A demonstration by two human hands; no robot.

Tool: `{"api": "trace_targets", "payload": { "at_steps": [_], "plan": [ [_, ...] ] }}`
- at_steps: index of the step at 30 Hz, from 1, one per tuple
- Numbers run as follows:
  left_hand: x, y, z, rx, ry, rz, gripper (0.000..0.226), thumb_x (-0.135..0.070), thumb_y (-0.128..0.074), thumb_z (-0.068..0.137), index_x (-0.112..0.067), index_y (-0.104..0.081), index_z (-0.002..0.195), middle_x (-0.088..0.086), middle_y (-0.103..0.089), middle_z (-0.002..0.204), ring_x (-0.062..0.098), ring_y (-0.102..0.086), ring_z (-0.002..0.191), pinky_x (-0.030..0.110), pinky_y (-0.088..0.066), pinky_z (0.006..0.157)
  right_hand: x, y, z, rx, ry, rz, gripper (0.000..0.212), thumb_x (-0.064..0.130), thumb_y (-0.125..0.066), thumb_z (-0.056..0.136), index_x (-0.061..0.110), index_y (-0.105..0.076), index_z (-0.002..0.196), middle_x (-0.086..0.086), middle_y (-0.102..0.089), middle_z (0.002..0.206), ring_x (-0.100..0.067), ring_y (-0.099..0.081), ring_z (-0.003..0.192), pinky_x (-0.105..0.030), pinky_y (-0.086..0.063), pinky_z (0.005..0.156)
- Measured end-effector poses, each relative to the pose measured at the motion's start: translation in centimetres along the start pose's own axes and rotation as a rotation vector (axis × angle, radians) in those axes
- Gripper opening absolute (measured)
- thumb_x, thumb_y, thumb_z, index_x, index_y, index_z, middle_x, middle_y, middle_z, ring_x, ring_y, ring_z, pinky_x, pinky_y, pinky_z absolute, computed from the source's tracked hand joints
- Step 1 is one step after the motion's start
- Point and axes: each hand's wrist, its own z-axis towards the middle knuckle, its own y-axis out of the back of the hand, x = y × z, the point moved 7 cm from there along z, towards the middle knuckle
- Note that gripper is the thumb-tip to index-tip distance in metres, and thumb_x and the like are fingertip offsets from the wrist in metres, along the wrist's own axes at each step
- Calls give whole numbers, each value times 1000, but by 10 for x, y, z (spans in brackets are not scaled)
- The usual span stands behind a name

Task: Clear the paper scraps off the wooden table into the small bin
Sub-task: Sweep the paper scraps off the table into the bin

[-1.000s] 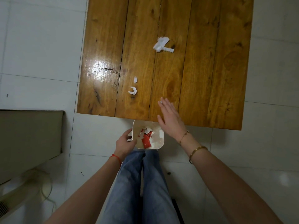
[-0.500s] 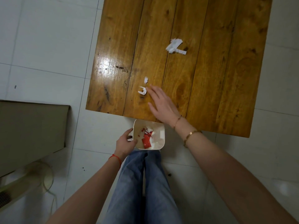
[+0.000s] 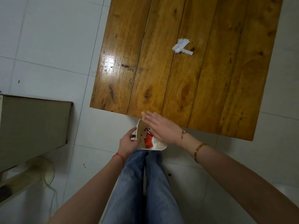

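Observation:
The small white bin point(image 3: 159, 146) sits just below the near edge of the wooden table point(image 3: 210, 88), with red and white scraps point(image 3: 148, 139) inside. My left hand point(image 3: 128, 142) grips the bin's left rim. Flat, with its fingers straight, my right hand point(image 3: 159, 126) lies across the table edge and over the bin's mouth, holding nothing. One clump of white paper scraps point(image 3: 182, 46) lies far back on the table. The near part of the tabletop shows no scraps.
A beige box-like cabinet point(image 3: 32, 125) stands on the white tiled floor at the left, with a fan point(image 3: 24, 178) below it. My legs in blue jeans point(image 3: 145, 183) are under the bin.
My right hand swept from the two small scraps on the table back to the edge above the bin. Those two scraps are gone from the tabletop. The left hand stays on the bin.

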Motion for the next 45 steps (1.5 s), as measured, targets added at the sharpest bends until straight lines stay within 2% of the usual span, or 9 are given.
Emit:
{"api": "trace_targets", "payload": {
  "at_steps": [3,6,13,16,27,30,34,42,45],
  "plan": [
    [-2,-6,-2,14,-9,8,56,-15,-62,85,-22,-46,139,13,-62,128,26,-57,117,37,-48,96,19,-13,-25,3,51,130,54,20,-45,96,13,-30,147,-8,-30,155,-21,-19,146,-43,-21,119],
    [-4,-13,-3,19,-6,4,56,-16,-62,86,-22,-46,139,12,-61,128,26,-57,118,36,-47,97,18,-3,-36,-113,-4,221,51,20,-43,97,14,-34,146,-7,-35,152,-21,-24,144,-42,-24,118],
    [-8,-27,0,36,9,-8,57,-19,-64,86,-23,-44,140,12,-58,133,30,-56,121,44,-49,96,-100,71,-11,-418,-532,261,50,28,-38,98,21,-29,147,-3,-24,157,-23,-17,146,-47,-24,117],
    [-11,-31,4,38,10,6,57,-19,-63,87,-24,-44,140,11,-58,134,30,-56,121,44,-50,96,-150,106,2,-488,-649,271,51,25,-40,99,16,-29,147,-7,-22,157,-25,-15,146,-42,-19,118],
    [-22,-37,12,24,21,12,55,-24,-63,88,-25,-44,140,8,-59,133,29,-57,119,43,-51,94,-216,149,61,-302,-584,223,57,23,-39,99,9,-19,150,-11,-8,160,-26,-7,148,-37,-12,118],
    [-23,-37,13,24,33,22,56,-25,-63,88,-24,-43,140,9,-58,134,30,-56,120,44,-50,95,-207,142,60,-281,-569,209,54,23,-39,99,7,-24,148,-12,-15,159,-27,-10,147,-37,-13,118],
    [-23,-36,11,18,35,23,56,-26,-63,88,-23,-43,140,10,-57,135,30,-56,121,43,-50,95,-160,121,37,-327,-420,134,49,21,-44,96,9,-36,143,-12,-32,153,-26,-24,143,-41,-22,118],
    [-21,-33,0,5,16,19,54,-22,-62,88,-21,-45,139,12,-60,130,29,-57,119,40,-49,96,-26,12,-36,-219,-220,156,46,21,-48,93,11,-45,137,-7,-47,142,-23,-34,136,-38,-20,118],
    [-17,-31,-6,2,6,33,55,-16,-61,86,-20,-46,139,13,-61,128,27,-58,117,36,-49,94,8,-15,-56,-198,-187,221,41,21,-45,93,10,-50,133,-3,-50,137,-20,-36,133,-40,-28,116]
  ]
}}
